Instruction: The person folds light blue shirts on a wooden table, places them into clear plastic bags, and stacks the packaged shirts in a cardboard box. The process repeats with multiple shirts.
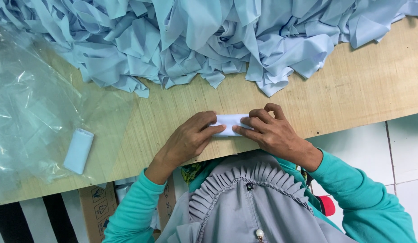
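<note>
A small folded piece of light blue fabric [230, 123] lies on the wooden table [353, 90] near its front edge. My left hand [188, 138] presses on its left end with the fingertips. My right hand [272, 130] holds its right end, fingers curled over the top. Both sleeves are teal. A finished folded blue piece [78, 150] lies apart on clear plastic at the left.
A big heap of light blue fabric strips [195, 40] covers the back of the table. A clear plastic bag [33, 108] spreads over the left side. A cardboard box [98, 209] stands under the table. White floor tiles [398, 148] show at right.
</note>
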